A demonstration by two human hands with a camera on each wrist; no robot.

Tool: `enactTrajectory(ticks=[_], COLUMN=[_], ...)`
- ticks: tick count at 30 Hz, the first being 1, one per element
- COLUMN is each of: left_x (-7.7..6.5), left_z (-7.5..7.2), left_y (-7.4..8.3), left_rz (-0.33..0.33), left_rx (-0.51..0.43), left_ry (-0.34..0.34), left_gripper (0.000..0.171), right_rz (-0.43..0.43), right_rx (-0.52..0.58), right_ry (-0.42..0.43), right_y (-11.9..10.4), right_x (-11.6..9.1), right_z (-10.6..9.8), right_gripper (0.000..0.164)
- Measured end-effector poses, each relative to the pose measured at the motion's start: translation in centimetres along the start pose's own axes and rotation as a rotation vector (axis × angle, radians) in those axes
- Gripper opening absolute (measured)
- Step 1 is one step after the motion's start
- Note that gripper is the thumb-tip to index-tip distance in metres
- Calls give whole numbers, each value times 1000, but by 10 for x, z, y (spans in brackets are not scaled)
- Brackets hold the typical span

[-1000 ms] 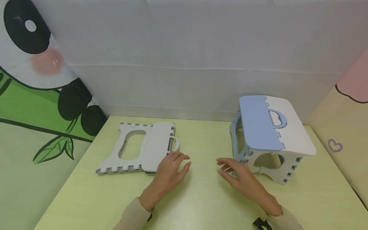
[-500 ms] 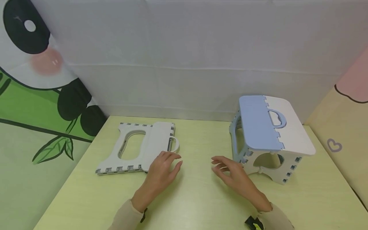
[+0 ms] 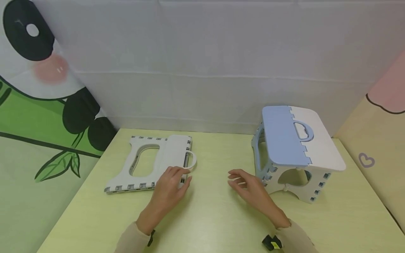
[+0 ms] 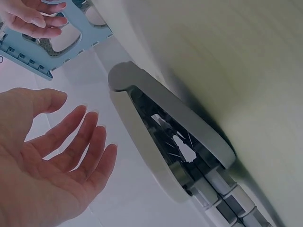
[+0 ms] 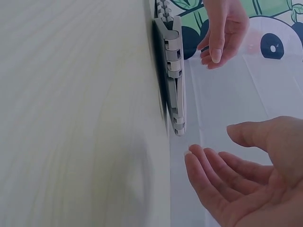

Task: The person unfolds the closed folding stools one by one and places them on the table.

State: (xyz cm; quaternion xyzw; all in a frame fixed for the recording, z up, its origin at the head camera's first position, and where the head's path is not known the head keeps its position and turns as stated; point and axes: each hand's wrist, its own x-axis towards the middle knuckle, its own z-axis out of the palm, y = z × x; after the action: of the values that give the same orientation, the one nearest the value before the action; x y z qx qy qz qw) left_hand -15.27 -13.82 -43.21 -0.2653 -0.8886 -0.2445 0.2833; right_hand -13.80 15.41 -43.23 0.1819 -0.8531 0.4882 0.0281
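Observation:
A white folding stool (image 3: 174, 151) lies folded flat on the left of the table, its loop handle (image 3: 193, 160) pointing right. My left hand (image 3: 169, 186) hovers over its near right corner, fingers relaxed and holding nothing. In the left wrist view that hand (image 4: 66, 156) is apart from the folded stool (image 4: 165, 127), seen edge-on. On the right, a blue and white folding stool (image 3: 281, 137) stands unfolded on its legs. Close to its left front leg, my right hand (image 3: 250, 188) is held in the air with loosely bent fingers. The right wrist view shows that palm (image 5: 246, 189) bare.
The pale yellow table (image 3: 215, 218) runs back to a white cloth wall (image 3: 202, 88). A cartoon panda panel (image 3: 47, 105) borders the left side, and a beige and pink panel (image 3: 376, 140) the right. Each wrist wears a black strap.
Both hands have drifted left, with the left one also slightly nearer the front. More of the folded stool's right edge now shows. Neither stool has moved.

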Motion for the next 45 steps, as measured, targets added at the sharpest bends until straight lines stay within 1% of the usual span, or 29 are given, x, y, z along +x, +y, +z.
enactTrajectory(ticks=[9,17,26,37,45], left_x=[-4,-8,-12,-18,-20], left_z=[-6,-10,-15,-20,-22], left_y=[-9,-17,-26,-34,-38], left_rz=[-19,-25,-19,-65,-93], left_rx=[2,11,19,34,48], left_ry=[29,39,41,28,31], left_gripper=[18,20,19,21,23], right_rz=[49,56,115,169,180], right_rx=[85,94,130,150,170], right_ry=[-22,-31,-40,-40,-47], right_y=[-4,-3,-2,1,4], right_x=[8,15,20,27,32], right_z=[11,20,29,38,42], right_gripper=[30,30,31,32,34])
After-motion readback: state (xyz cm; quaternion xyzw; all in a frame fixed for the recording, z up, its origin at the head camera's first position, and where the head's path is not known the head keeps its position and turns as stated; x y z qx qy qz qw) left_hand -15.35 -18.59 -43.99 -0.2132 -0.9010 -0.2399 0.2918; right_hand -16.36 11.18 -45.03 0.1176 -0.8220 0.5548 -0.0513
